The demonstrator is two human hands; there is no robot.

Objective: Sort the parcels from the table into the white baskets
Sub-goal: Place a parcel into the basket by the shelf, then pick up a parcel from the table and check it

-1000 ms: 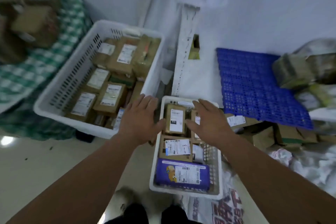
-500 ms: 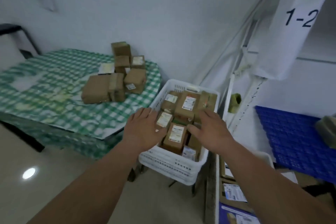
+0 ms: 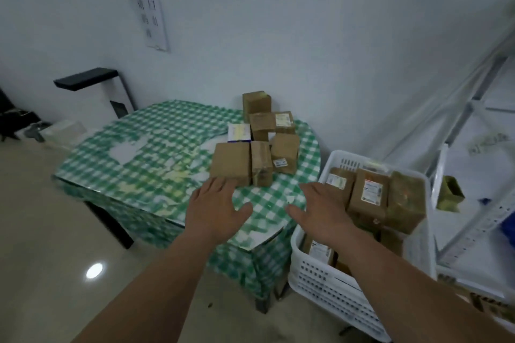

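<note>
Parcels [image 3: 259,145], a cluster of brown boxes, remain on the checked surface [image 3: 156,159], left of the white basket [image 3: 331,284], which already holds many. Both hands, left [image 3: 216,210] and right [image 3: 320,211], reach toward the cluster, fingers spread, holding nothing. Sorting looks well along, unfinished.

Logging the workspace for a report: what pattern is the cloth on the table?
Green and white checks on the tablecloth, shown in the head view.
</note>
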